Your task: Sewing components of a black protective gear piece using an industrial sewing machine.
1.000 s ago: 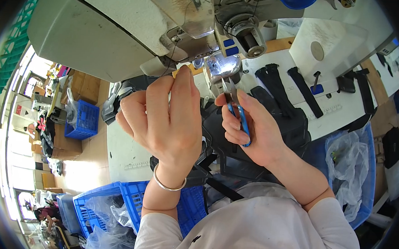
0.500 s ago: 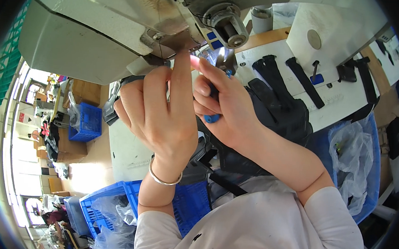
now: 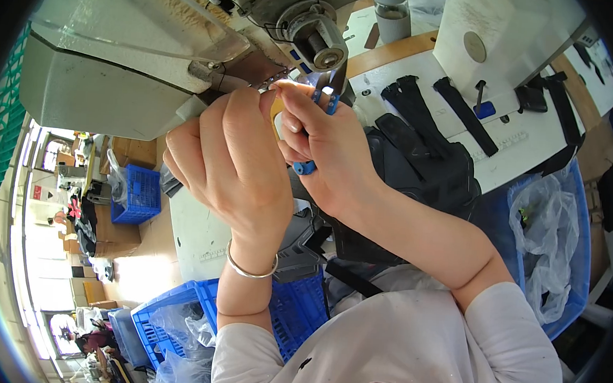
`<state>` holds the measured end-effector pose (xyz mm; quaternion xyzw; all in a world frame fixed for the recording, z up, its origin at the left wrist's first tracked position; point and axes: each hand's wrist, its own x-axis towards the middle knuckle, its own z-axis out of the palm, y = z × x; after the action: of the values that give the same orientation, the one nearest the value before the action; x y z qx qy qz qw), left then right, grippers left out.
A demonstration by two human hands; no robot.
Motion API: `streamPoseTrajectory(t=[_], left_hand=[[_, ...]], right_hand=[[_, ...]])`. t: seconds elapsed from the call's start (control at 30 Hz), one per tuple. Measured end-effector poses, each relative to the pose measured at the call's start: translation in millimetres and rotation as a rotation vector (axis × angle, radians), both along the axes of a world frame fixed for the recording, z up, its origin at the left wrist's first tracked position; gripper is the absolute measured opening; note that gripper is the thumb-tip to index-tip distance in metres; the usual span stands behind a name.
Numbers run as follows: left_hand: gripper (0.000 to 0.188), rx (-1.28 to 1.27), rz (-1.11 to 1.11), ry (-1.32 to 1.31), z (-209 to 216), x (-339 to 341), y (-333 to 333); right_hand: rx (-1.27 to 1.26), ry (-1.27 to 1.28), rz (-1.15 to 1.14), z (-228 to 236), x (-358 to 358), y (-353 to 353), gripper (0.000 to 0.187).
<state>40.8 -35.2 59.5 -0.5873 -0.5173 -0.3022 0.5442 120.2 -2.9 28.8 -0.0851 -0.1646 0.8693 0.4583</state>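
Both my hands are raised close to the head of a sewing machine [image 3: 117,74], around its needle area. My left hand [image 3: 235,159] has its fingers bent and its thumb side turned away; the fingertips meet those of my right hand, and whatever they pinch is too small or hidden to tell. In my right hand [image 3: 334,147] is a pair of blue-handled scissors [image 3: 304,168], gripped in the palm with the blades pointing up and away. My right thumb and forefinger are pinched together by the left fingertips. Below the hands lies a black padded fabric piece [image 3: 426,178].
Black straps [image 3: 465,115] lie on the white table [image 3: 511,165] at the right. A grey cup [image 3: 392,18] stands behind. Blue crates with clear plastic bags [image 3: 179,324] sit below left, and a blue bin [image 3: 577,243] at the right.
My fingertips have come together, lower and slightly left in view. The scissors' blue handle and blades show more beside my right hand. The view has shifted a little.
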Motion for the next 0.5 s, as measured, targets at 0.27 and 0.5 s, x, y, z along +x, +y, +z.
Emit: streamPoseTrajectory(t=[0.27,0.5], left_hand=[[0.034,-0.276,0.134,0.077,-13,10,-17],[0.022,-0.296,-0.313,-0.485,-44,-7,0]], right_hand=[[0.073,-0.181,-0.174,-12,11,-7,0.020],[0.169,-0.262,-0.270,-30,16,0,0.020]])
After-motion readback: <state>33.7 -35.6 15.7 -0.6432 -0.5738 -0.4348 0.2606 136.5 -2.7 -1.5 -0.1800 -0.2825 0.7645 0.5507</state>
